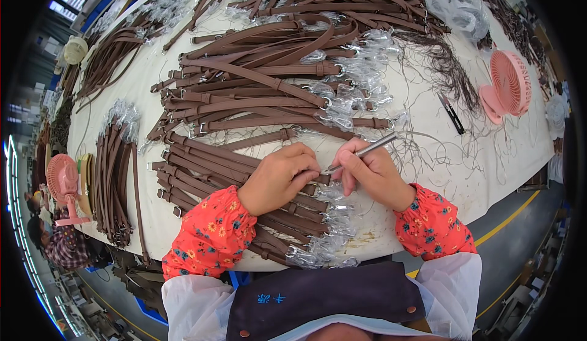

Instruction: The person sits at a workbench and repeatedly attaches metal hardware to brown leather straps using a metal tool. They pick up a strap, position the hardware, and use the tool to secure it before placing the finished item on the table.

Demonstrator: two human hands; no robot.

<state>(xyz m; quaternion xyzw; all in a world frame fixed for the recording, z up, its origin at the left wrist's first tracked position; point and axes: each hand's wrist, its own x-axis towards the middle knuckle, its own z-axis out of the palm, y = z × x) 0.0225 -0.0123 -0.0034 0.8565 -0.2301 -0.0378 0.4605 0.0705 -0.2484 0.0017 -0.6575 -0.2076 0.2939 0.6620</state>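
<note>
Brown straps [244, 176] under the flat left hand [278, 179] — right hand [373, 173] grips a metal tool [361, 153] near the table edge [428, 231].

The brown straps [244, 176] looked like smooth, matt leather with shiny metal buckles, their ends wrapped in glossy, crinkled clear plastic film [330, 225]. The slim tool [362, 153] in the right hand [373, 173] was bright, polished metal. Off-white matt cloth covered the bench [428, 176].

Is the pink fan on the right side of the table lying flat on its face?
No, the pink fan stands upright on its base on the table, beyond the right hand.
</note>
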